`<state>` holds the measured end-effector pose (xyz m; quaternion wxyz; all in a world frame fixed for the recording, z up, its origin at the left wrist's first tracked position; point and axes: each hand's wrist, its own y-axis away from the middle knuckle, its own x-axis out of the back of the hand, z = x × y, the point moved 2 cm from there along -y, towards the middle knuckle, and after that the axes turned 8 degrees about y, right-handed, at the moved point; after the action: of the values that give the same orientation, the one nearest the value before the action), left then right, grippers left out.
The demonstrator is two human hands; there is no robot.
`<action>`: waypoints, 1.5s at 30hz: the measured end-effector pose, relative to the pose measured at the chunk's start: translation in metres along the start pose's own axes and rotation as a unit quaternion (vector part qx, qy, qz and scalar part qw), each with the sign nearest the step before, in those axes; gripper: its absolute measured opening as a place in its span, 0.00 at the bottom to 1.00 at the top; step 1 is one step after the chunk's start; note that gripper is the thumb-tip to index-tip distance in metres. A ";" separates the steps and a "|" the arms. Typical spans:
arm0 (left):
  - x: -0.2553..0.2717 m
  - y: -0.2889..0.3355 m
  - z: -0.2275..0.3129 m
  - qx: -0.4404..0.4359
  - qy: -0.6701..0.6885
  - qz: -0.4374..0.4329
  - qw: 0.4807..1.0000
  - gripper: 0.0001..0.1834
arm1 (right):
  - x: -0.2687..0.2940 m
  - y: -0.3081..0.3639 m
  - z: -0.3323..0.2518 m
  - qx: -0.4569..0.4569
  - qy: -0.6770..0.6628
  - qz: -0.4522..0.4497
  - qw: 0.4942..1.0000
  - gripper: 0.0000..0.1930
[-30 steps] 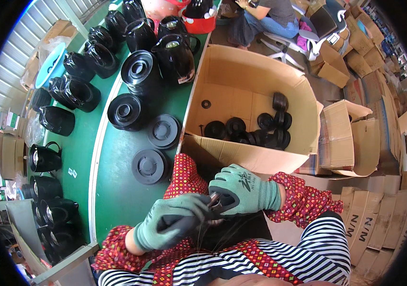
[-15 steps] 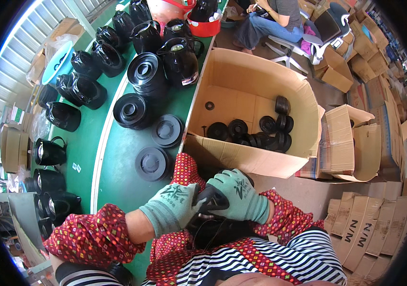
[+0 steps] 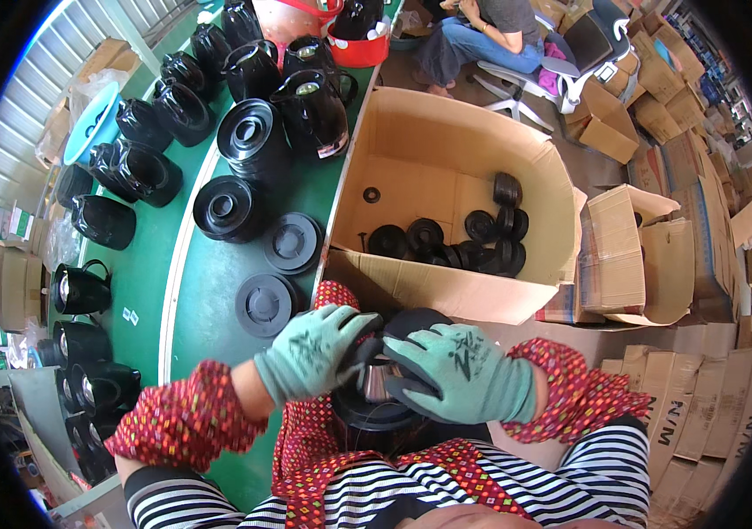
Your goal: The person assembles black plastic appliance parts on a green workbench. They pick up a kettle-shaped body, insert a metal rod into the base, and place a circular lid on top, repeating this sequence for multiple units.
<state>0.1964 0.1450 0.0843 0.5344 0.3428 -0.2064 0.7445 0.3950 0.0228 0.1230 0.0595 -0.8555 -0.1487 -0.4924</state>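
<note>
A glossy black jug (image 3: 379, 413) with a shiny metal mouth sits low in front of me, close to my body. My left hand (image 3: 316, 349), in a green glove with dark fingertips, has its fingers curled over the far left side of the jug's mouth. Across from it, my gloved right hand (image 3: 462, 375) grips the right side with bent fingers reaching toward the metal opening. A black round part (image 3: 417, 321) shows just beyond the right hand. My hands partly hide the jug's rim, and any small part between the fingertips cannot be made out.
On the green table (image 3: 206, 339) to the left stand several black jugs (image 3: 312, 110), stacked ring-shaped parts (image 3: 228, 208) and flat black discs (image 3: 268, 304). A large cardboard box (image 3: 446, 284) ahead holds loose black round parts. Someone sits beyond it near an office chair (image 3: 589, 55).
My hands have drawn apart slightly, the right one moving right and nearer my body. The jug's metal mouth now shows between them. The whole view has shifted a little.
</note>
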 end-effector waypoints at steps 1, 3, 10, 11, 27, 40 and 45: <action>0.006 0.004 0.017 -0.023 -0.037 0.043 0.998 0.30 | 0.003 0.001 0.007 0.055 0.000 0.010 0.998 0.25; 0.012 0.016 0.047 -0.044 -0.062 0.075 0.994 0.33 | 0.008 -0.014 0.014 0.096 -0.006 -0.008 0.995 0.21; -0.007 0.029 0.055 -0.065 -0.060 0.169 0.982 0.15 | -0.086 -0.086 0.127 0.088 -0.420 -0.035 0.903 0.16; -0.006 0.029 0.054 -0.056 -0.056 0.168 0.983 0.16 | -0.086 -0.103 0.106 0.134 -0.433 0.002 0.892 0.17; -0.029 -0.059 0.097 -0.018 -0.090 -0.050 0.995 0.27 | -0.101 -0.092 0.021 0.245 -0.552 -0.030 0.796 0.14; -0.053 -0.053 0.091 -0.113 0.114 -0.046 0.986 0.14 | -0.127 -0.109 0.025 0.406 -0.513 0.072 0.753 0.14; -0.049 -0.042 0.084 -0.164 0.161 -0.008 0.973 0.14 | -0.124 -0.102 0.039 0.373 -0.458 0.113 0.799 0.16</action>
<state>0.2698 0.0710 0.1025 0.6158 0.1279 -0.2342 0.7413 0.3366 0.1050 -0.0075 0.3543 -0.9035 -0.2333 0.0604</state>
